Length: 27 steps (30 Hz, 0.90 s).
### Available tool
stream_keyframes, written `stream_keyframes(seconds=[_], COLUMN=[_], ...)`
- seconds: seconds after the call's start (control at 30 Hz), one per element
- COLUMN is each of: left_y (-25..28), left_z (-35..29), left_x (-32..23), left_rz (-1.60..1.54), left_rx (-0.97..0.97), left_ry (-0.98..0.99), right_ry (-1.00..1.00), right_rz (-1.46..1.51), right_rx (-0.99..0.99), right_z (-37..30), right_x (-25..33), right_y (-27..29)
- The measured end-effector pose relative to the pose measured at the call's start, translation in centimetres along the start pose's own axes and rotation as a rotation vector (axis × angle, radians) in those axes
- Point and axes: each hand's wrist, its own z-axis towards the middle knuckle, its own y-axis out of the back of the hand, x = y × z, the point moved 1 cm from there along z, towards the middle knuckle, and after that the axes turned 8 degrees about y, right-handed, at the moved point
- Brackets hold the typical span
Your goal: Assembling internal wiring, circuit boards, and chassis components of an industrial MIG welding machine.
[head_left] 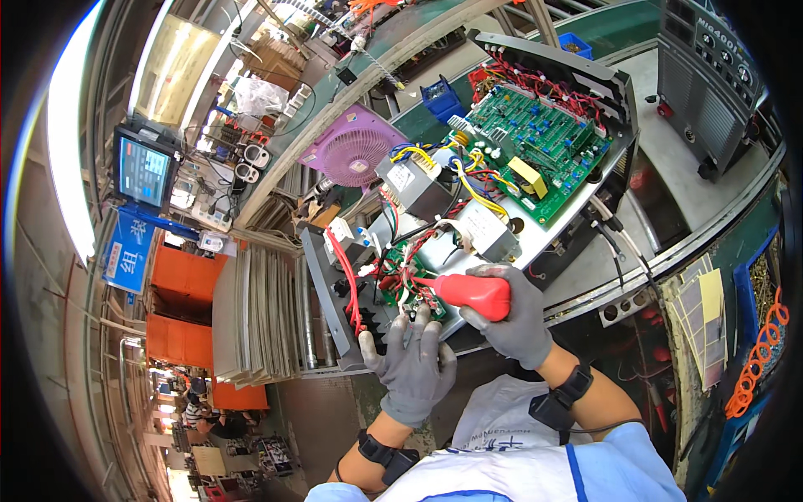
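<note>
Your right hand (512,322), in a gray glove, is wrapped snugly around the fat handle of a red tool (473,294). The tool lies almost flat, with its thin end pointing left into a bunch of wires over a small green board (391,284). Your left hand (411,360), gloved too, has its fingers bent at the near edge of that board; you can't tell here if they are pinching something. The small board sits at the left end of an open machine (322,284), right in front of you. A thick red wire (345,272) bends down close to your left fingers. Farther to the right on the machine is a big green board (544,151) full of little parts. Behind the machine are a purple fan (355,152) and a blue bin (442,100).
</note>
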Motion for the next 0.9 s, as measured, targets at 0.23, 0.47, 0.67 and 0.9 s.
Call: stream_keyframes(seconds=[0.23, 0.47, 0.67, 0.9], left_y=[-0.1, 3.2, 2.4, -1.2], left_z=[0.1, -0.8, 1.0, 0.9], left_x=[0.2, 2.9, 7.0, 7.3], left_rz=[0.011, -0.199, -0.598, -1.119], left_rx=[-0.054, -0.199, -0.422, -0.462], left_ry=[-0.030, -0.199, -0.016, 0.075], right_ry=[0.185, 0.363, 0.379, -0.115], right_rz=[-0.101, -0.212, -0.265, 0.183], right_rx=[0.062, 0.086, 0.040, -0.418], right_z=[0.0, -0.3, -0.6, -1.9], right_x=[0.0, -0.3, 0.2, 4.4], right_y=[-0.5, 0.8, 0.7, 2.2])
